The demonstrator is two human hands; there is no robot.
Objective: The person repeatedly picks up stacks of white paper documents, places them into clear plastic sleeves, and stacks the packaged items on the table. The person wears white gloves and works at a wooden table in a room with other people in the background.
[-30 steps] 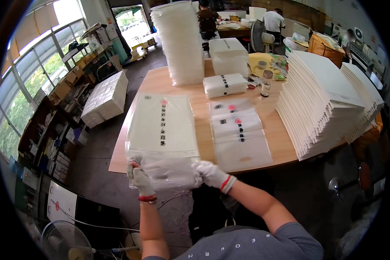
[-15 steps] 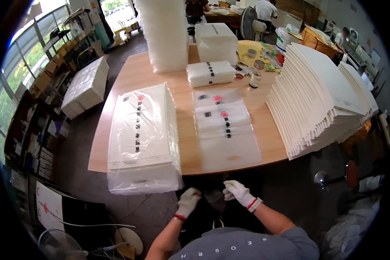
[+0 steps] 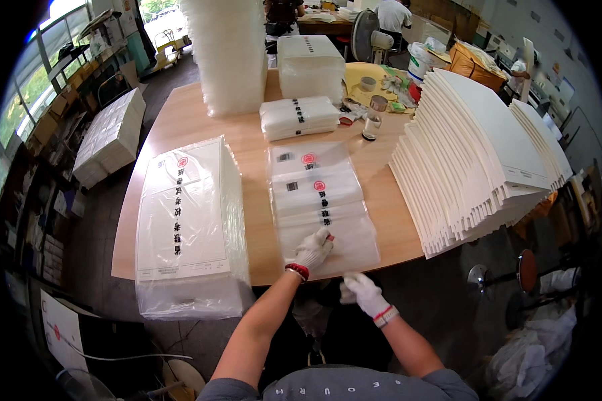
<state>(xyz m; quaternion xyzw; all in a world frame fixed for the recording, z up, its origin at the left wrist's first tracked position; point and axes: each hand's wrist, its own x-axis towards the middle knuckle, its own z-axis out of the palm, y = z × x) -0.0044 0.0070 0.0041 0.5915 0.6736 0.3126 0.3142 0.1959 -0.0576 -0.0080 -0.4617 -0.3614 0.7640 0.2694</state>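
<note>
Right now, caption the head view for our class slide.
Gloved left hand over flat plastic bags, right hand near the table edge, bagged stack to the left.

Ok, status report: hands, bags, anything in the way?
Left hand over flat plastic bags. Right hand by near edge of table, hold unclear. Bagged stack apart, left of bags.

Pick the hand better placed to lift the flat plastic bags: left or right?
Left, likely: the left hand is over the near half of the flat plastic bags, while the right hand is by the near edge of the table.
</note>
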